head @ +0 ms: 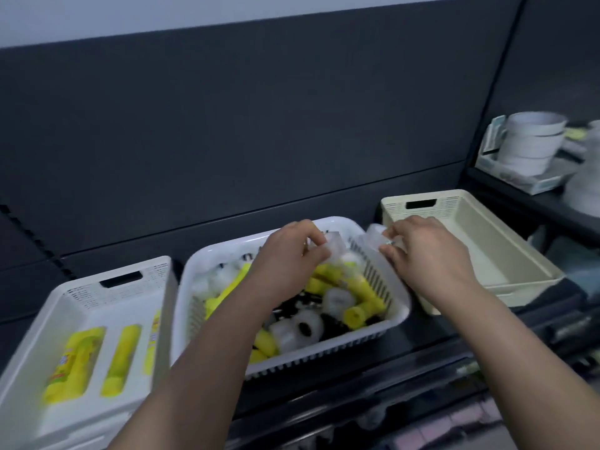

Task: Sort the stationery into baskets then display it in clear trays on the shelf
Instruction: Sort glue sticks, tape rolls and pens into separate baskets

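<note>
Just right of our right hand (428, 258) sits a cream basket (506, 254), with white rolls (532, 141) stacked beyond it. Below our left hand (289, 254), the middle basket (324, 355) holds blurred yellow tubes (370, 298), tape rolls (285, 334) and black bits (334, 326). Our left fingers curl round a clear piece (334, 241). Our right hand pinches a second clear piece (376, 237) over the basket's rim.

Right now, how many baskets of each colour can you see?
White slotted plastic baskets: 2 (left, middle)
Cream slotted plastic basket: 1 (right)
Total: 3
</note>
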Action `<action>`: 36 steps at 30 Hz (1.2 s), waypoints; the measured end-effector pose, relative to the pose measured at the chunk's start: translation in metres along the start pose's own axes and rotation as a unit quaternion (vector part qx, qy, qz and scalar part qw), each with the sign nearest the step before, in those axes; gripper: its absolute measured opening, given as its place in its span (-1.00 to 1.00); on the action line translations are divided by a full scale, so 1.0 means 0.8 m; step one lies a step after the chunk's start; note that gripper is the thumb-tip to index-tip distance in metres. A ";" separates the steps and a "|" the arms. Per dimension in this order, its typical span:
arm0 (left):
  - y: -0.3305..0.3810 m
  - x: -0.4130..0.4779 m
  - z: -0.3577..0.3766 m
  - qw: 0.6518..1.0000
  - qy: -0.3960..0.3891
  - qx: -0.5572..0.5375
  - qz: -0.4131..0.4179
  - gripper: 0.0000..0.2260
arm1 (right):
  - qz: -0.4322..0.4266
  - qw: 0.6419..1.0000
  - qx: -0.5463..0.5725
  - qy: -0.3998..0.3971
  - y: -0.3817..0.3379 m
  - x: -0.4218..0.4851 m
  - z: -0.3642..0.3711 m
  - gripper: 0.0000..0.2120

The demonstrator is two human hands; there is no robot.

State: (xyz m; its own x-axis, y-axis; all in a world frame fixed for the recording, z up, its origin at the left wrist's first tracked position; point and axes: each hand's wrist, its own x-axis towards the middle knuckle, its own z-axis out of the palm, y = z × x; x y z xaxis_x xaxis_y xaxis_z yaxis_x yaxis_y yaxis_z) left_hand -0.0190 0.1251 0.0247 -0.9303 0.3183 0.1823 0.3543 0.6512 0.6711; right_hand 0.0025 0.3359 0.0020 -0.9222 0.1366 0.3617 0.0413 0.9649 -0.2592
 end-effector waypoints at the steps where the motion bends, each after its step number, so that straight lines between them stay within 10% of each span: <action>1: 0.014 0.011 0.018 1.000 0.004 0.001 0.003 -0.94 | 0.013 1.000 -0.016 -0.007 0.033 0.006 -0.002 -0.79; 13: 0.128 0.124 0.186 0.992 -0.095 0.077 -0.017 -0.97 | 0.066 0.966 -0.104 -0.227 0.218 0.048 0.011 -0.76; 24: 0.124 0.148 0.237 0.952 -0.148 0.264 0.039 -0.87 | -0.007 0.995 0.003 -0.098 0.232 0.056 -0.016 -0.76; 36: 0.009 0.040 0.042 0.960 0.105 0.198 -0.171 -0.93 | -0.146 0.980 0.092 -0.103 0.063 0.054 0.022 -0.81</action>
State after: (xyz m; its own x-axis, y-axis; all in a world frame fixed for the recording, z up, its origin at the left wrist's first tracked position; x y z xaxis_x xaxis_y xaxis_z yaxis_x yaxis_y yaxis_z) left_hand -0.0432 0.1631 0.0113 -0.9825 -0.0787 0.1687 -0.0048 0.9167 0.3995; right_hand -0.0423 0.3867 -0.0115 -0.9431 -0.2050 0.2617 -0.2880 0.8970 -0.3353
